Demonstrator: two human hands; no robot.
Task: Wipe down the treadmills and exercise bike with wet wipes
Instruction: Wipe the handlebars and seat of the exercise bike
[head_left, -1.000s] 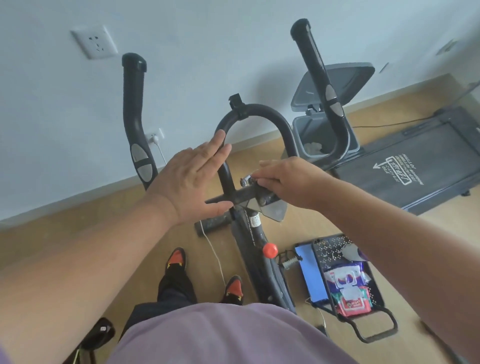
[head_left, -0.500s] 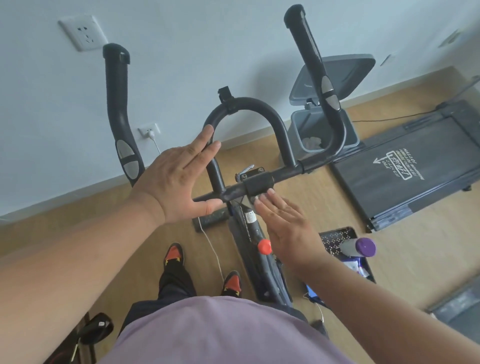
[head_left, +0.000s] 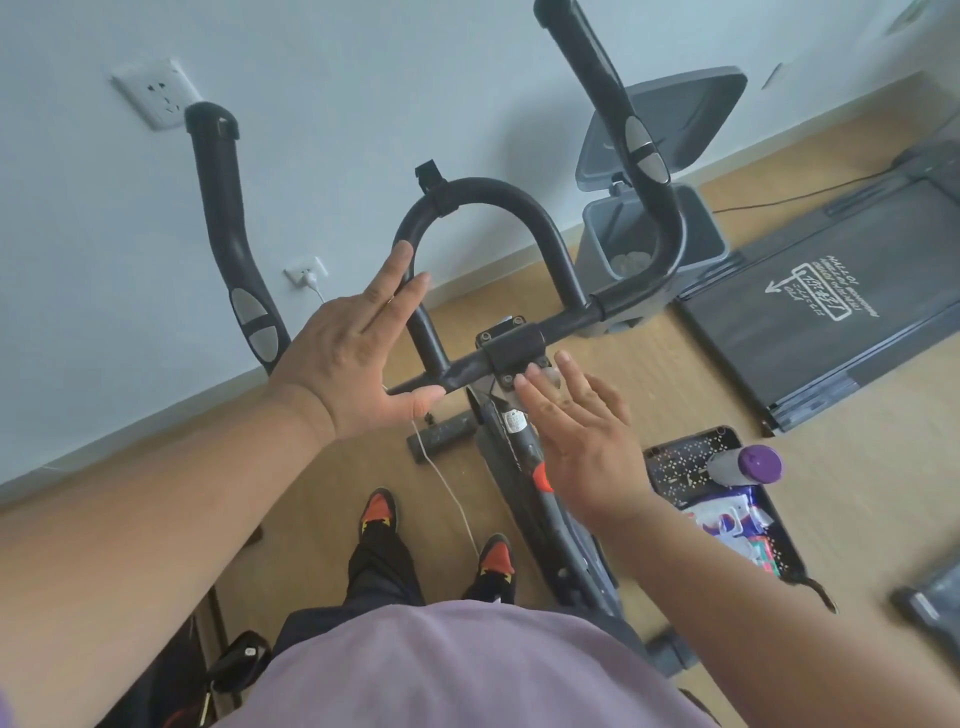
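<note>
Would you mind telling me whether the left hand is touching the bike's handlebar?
Touching. The head view shows the left hand open, its thumb lying against the handlebar crossbar.

- treadmill belt (head_left: 810, 296): white printed arrow w/ a boxed label + lines of small text beside it, all upside down from this view; chars too small/blurred to read.
- small white sticker (head_left: 513, 420) on exercise bike stem (head_left: 519, 441), just below handlebar clamp: has dark print, not legible.
- wet wipes pack (head_left: 737, 525) in black basket (head_left: 691, 452) on floor: red/white/blue printed graphics, no words can be made out.
- no brand name, number or sign readable anywhere else in view.
</note>
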